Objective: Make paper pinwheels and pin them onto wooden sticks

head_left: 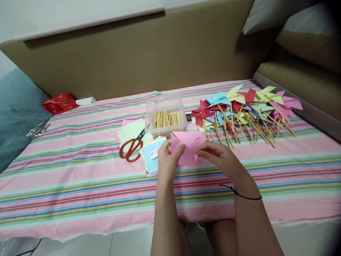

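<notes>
A square of pink paper (183, 156), slit from its corners toward the middle, is held up between both hands. My left hand (168, 158) grips its left side, thumb flat on the front and fingers behind. At the lower right, my right hand (220, 156) pinches a corner of the paper, which bends slightly there. Just left of my left hand lies a stack of coloured paper squares (153, 161) with a small white item (154, 152) on top. Beyond the paper stands a clear plastic box (166, 103) of short wooden sticks (167, 119).
Red-handled scissors (130, 149) rest on pale green paper (129, 131). Many coloured paper pinwheels (239, 103) on sticks are piled at the right. A red plastic bag (60, 103) and a shiny clear packet (38, 130) lie left on the striped cloth (93, 185).
</notes>
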The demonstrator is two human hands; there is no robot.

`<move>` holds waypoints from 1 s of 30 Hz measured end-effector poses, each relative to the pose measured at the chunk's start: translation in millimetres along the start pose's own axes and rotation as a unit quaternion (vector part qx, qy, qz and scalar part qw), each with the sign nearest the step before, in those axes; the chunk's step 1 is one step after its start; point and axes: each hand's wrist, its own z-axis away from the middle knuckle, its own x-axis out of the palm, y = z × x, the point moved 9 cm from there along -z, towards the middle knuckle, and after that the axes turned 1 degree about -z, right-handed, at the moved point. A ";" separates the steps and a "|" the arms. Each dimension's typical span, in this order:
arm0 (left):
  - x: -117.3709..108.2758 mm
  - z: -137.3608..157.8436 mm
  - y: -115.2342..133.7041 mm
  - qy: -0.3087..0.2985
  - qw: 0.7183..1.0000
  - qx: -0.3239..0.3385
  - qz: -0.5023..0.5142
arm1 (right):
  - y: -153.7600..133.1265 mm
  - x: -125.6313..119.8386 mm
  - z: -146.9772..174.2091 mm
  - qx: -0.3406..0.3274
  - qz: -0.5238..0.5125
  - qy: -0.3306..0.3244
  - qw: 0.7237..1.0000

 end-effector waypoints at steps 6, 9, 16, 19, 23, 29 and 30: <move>1.0 1.5 0.9 0.000 1.000 0.001 0.002 | 2.6 -0.4 -0.6 0.003 -0.016 0.005 1.000; -0.4 0.2 0.5 0.000 1.000 0.004 0.012 | 1.6 -0.3 0.8 -0.010 0.007 -0.009 1.000; -3.0 -0.8 -0.1 -0.002 1.000 0.014 0.023 | 0.6 -3.5 3.7 -0.030 -0.005 -0.010 0.999; -3.3 -1.2 -0.5 -0.001 1.000 0.014 0.019 | -2.6 -2.1 2.7 -0.026 0.001 -0.007 1.000; -4.3 -2.1 -2.3 0.001 1.000 0.006 0.009 | -2.7 0.6 2.0 -0.004 -0.010 -0.012 1.000; -0.4 0.8 -0.1 -0.006 1.000 -0.001 0.019 | 4.2 -5.1 0.0 -0.005 -0.017 0.037 0.999; 1.2 1.9 0.7 -0.009 1.000 -0.004 0.016 | 6.2 -7.4 -0.7 -0.005 -0.025 0.060 0.998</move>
